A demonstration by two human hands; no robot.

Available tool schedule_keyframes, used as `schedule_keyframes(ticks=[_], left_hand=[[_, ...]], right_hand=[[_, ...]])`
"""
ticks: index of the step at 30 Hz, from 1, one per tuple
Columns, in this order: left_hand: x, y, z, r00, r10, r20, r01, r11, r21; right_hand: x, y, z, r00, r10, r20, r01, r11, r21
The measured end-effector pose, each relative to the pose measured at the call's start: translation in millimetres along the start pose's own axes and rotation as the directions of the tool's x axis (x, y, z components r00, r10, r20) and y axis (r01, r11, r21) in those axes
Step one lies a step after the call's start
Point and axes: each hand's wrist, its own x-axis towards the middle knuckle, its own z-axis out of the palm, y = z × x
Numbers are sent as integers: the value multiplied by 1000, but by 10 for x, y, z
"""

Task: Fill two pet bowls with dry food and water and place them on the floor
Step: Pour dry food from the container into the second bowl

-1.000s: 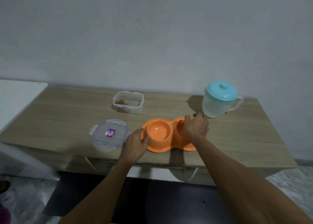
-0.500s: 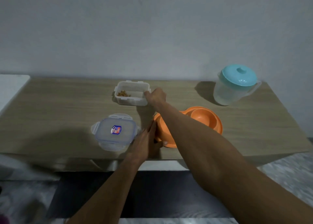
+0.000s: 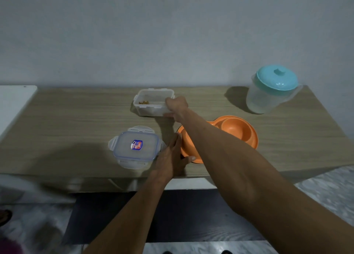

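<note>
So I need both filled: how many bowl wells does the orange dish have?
2. One well is open on the dish's right; the other is largely hidden under the right arm, beside the left hand.

My right arm reaches far forward across my left, right hand [image 3: 177, 108] curled closed with its knuckles up. My left hand [image 3: 171, 157] lies flat, fingers straight and together, thumb out.

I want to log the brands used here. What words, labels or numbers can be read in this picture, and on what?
Sticker on the clear lid: a red, white and blue label with print, too small and blurred to read.
Food container, jug, orange double bowl and table: no text visible.
</note>
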Motion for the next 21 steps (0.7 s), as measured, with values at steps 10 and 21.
schedule_keyframes(ticks=[10, 21], left_hand=[[-33, 68, -58, 999, 15, -42, -12, 998, 59], [-71, 113, -122, 999, 31, -26, -29, 997, 70]], right_hand=[[-522, -53, -1154, 983, -162, -89, 170, 981, 90], [-1103, 175, -2089, 883, -430, -187, 368, 883, -293]])
